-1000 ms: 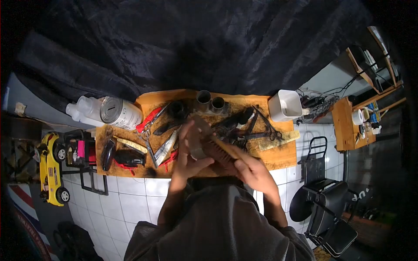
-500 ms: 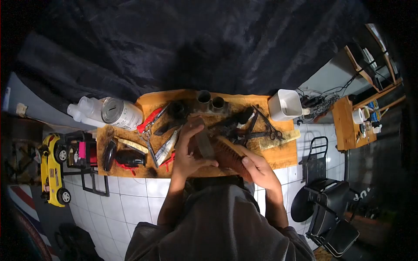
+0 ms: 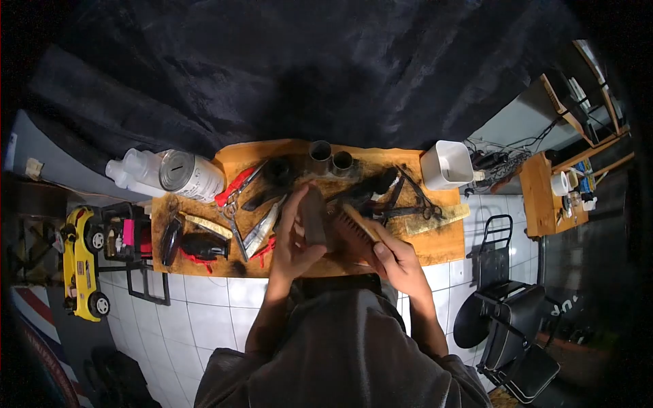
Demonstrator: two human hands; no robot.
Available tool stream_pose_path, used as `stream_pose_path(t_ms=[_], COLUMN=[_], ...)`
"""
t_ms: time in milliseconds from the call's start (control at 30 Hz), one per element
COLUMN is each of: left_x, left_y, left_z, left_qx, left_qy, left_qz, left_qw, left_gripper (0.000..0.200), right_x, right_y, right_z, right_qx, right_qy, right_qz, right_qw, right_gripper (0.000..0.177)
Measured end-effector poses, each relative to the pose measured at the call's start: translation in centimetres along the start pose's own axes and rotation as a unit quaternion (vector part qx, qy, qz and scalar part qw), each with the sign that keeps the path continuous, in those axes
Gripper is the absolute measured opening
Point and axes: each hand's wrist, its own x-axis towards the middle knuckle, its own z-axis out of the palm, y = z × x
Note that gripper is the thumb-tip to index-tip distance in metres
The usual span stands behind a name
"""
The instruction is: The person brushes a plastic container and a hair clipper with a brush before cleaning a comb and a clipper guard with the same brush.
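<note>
My left hand (image 3: pixel 294 238) is wrapped round a dark, flat, block-like object (image 3: pixel 313 217), held upright over the wooden table (image 3: pixel 238 151). Close on its right, my right hand (image 3: pixel 400 262) grips a wooden brush (image 3: pixel 359 224) whose dark reddish bristles face the block. Bristles and block are close together; whether they touch I cannot tell. Beyond my hands lie scissors (image 3: pixel 427 209), a gold comb (image 3: pixel 437 219) and dark tools. Nearer the left are red-handled shears (image 3: pixel 236 185), silver scissors (image 3: pixel 232 216) and black clippers (image 3: pixel 204 246).
A large can (image 3: pixel 194 178) and plastic bottles (image 3: pixel 139 166) stand at the back left. A holder with two round cups (image 3: pixel 320 155) is at the back middle. At the back right sits a white container (image 3: pixel 447 165). A black chair (image 3: pixel 515 333) is on the right.
The brush and my right hand have shifted, and the brush is tilted more steeply. The block in my left hand has turned more upright, its broad side now showing.
</note>
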Motion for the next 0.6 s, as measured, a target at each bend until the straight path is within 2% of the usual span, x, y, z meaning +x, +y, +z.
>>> stream_pose_path(t_ms=[67, 100, 200, 333, 367, 433, 533, 567, 600], left_x=[0.0, 0.0, 0.0, 0.9, 1.0, 1.0, 1.0, 0.9, 0.6], left_y=[-0.6, -1.0, -1.8, -1.9, -1.8, -1.1, -0.2, -0.1, -0.3], left_z=[0.7, 0.9, 0.5, -0.2, -0.4, -0.6, 0.0, 0.4, 0.9], left_qx=[-0.054, -0.082, 0.161, 0.165, 0.104, 0.115, 0.069, 0.044, 0.035], left_qy=[-0.037, -0.055, -0.090, -0.020, -0.040, -0.051, -0.075, -0.084, -0.084], left_qz=[0.011, 0.016, 0.061, 0.099, 0.088, 0.086, 0.083, 0.081, 0.067], left_qw=[0.998, 0.995, 0.981, 0.981, 0.990, 0.988, 0.991, 0.992, 0.994], left_gripper=[0.101, 0.100, 0.094, 0.089, 0.084, 0.081, 0.081, 0.081, 0.083], right_x=[0.3, 0.6, 0.5, -0.2, -0.5, -0.6, -0.2, 0.0, 0.1], right_y=[-0.5, -0.6, -1.4, -1.2, -1.0, -0.1, 0.9, 0.9, 0.6], right_z=[0.8, 1.5, 3.2, 1.6, 1.0, 0.2, 0.4, 0.8, 1.3], right_qx=[-0.038, -0.057, -0.013, 0.004, 0.003, 0.002, -0.025, 0.016, 0.012], right_qy=[0.057, 0.080, 0.119, 0.015, -0.003, -0.040, 0.037, 0.070, 0.068], right_qz=[0.005, -0.039, -0.025, -0.009, -0.005, 0.002, -0.018, 0.033, 0.019], right_qw=[0.998, 0.994, 0.993, 1.000, 1.000, 0.999, 0.999, 0.997, 0.997], right_gripper=[0.040, 0.040, 0.040, 0.039, 0.039, 0.039, 0.039, 0.040, 0.040])
